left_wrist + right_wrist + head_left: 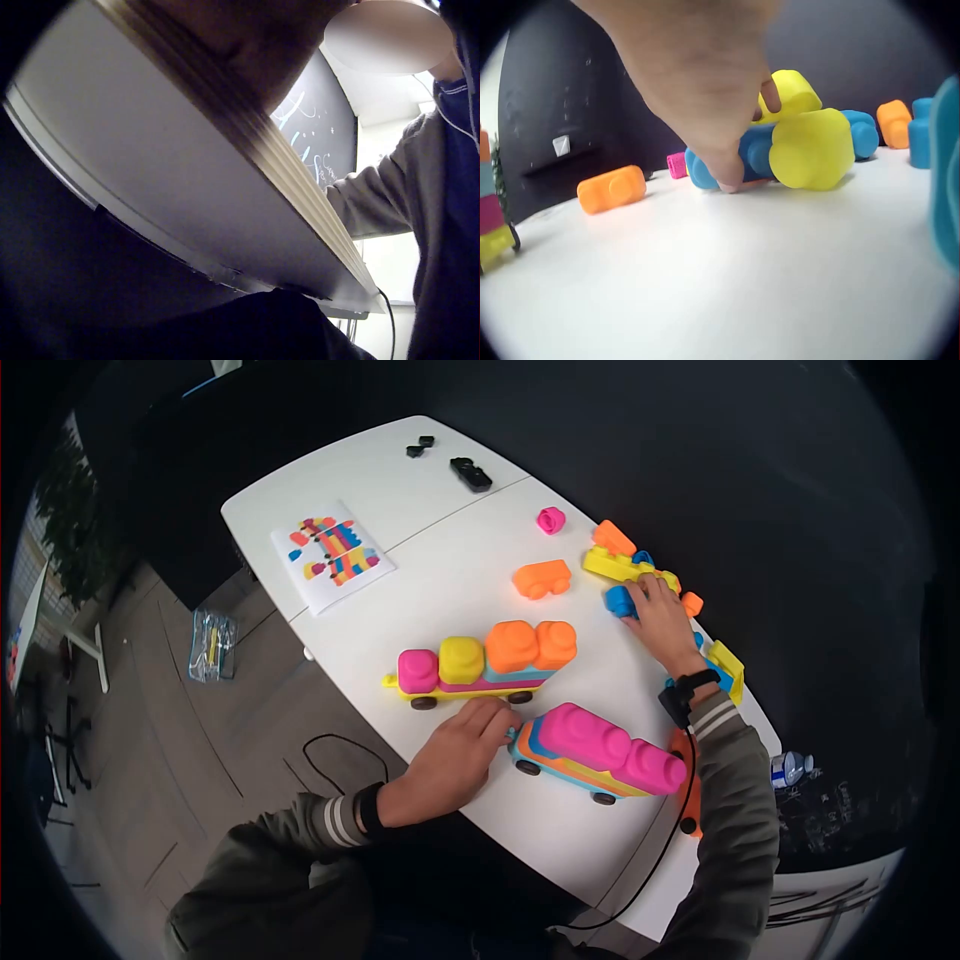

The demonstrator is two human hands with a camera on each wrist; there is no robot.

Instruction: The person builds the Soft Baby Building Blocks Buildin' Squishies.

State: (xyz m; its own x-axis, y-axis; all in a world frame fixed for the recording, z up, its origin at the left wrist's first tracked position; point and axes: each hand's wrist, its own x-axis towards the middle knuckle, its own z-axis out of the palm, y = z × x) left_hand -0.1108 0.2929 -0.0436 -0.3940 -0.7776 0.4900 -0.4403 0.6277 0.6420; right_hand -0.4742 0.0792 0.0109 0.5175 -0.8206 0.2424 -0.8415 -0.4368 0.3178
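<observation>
In the head view my left hand (450, 760) lies at the near table edge with bent fingers, between the yellow-based wheeled block stack (470, 690) and the pink-topped one (600, 750). Its fingertips meet the latter's light blue end; whether they grip it is hidden. Part of this hand (240, 37) shows above the table edge in the left wrist view. My right hand (662, 622) pinches a blue block (619, 601) at the far side. In the right wrist view its thumb presses the blue block (700, 171), beside a yellow block (814, 150); the other fingers are partly hidden.
Orange blocks (542, 579), a pink block (550, 520) and a long yellow block (612, 565) lie on the white table (450, 560). A picture sheet (335, 560) and black parts (470, 474) are farther back. A black cable (655, 875) crosses the near right side; a bottle (790, 768) is beyond the edge.
</observation>
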